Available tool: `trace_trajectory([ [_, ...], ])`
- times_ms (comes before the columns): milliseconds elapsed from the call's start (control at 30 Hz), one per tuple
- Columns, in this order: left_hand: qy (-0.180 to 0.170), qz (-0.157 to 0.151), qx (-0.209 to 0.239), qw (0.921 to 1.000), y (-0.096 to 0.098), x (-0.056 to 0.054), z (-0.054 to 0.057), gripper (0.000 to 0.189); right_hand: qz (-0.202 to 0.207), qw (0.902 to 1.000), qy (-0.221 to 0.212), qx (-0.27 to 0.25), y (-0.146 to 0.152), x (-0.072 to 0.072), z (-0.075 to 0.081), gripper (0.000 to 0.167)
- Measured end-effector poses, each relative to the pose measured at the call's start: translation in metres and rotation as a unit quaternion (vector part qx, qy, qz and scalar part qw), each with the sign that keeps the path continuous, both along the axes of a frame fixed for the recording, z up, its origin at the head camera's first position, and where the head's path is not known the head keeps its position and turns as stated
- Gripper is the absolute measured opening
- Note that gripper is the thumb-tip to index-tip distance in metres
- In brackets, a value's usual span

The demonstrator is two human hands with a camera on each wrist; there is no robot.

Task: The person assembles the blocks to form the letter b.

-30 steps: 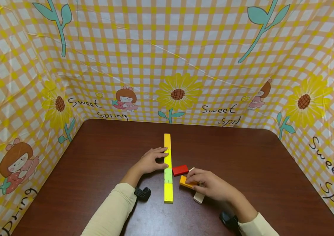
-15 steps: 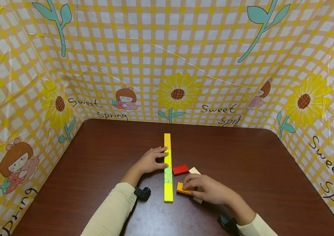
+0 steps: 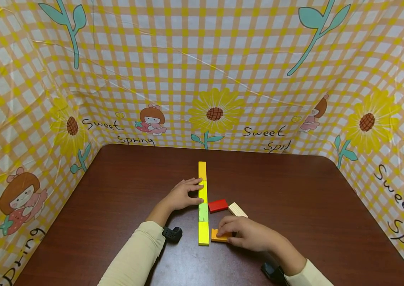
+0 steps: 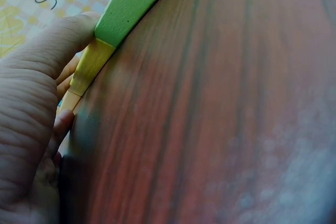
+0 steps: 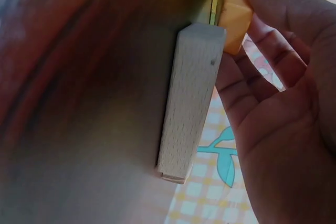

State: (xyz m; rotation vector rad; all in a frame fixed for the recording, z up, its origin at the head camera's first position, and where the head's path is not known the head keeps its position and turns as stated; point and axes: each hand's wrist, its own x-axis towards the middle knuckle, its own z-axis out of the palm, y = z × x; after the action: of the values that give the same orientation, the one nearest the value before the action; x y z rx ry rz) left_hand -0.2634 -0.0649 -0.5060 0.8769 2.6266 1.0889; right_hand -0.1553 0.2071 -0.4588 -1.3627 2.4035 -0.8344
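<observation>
A straight row of flat blocks runs away from me in the head view: a yellow-orange block (image 3: 202, 171) at the far end, a yellow block (image 3: 205, 194), a light green block (image 3: 203, 212) and a nearer yellow block (image 3: 203, 234). My left hand (image 3: 179, 197) lies along the row's left side, fingertips on the far yellow block and thumb by its join with the green one. Between thumb and fingers, my right hand (image 3: 253, 234) pinches an orange block (image 3: 220, 236), held close to the right of the near yellow block.
A red block (image 3: 218, 206) lies against the row's right side, with a pale wooden block (image 3: 237, 209) beside it. In the right wrist view, a pale wooden block (image 5: 191, 103) stands out near the right hand. Patterned cloth (image 3: 209, 59) walls the brown table (image 3: 134, 174).
My right hand has brought the orange block toward me and slightly left, turning it square to the row. More of the far pale block shows. The left hand keeps its place.
</observation>
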Motion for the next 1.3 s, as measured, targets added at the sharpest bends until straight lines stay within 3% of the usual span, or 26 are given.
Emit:
trace_trajectory([
  [867, -0.006, 0.002, 0.002, 1.0000, 0.000, 0.001, 0.001, 0.059, 0.009, 0.9995, -0.029, 0.011, -0.006, 0.008, 0.000, 0.030],
  [1067, -0.004, -0.001, 0.001, 1.0000, 0.000, 0.002, 0.000, 0.060, -0.021, 0.9996, -0.013, -0.014, 0.003, 0.010, 0.002, 0.027],
  [1300, -0.006, 0.000, 0.003, 1.0000, -0.001, 0.002, 0.000, 0.059, -0.070, 0.9958, 0.041, -0.043, 0.023, 0.016, 0.003, 0.028],
])
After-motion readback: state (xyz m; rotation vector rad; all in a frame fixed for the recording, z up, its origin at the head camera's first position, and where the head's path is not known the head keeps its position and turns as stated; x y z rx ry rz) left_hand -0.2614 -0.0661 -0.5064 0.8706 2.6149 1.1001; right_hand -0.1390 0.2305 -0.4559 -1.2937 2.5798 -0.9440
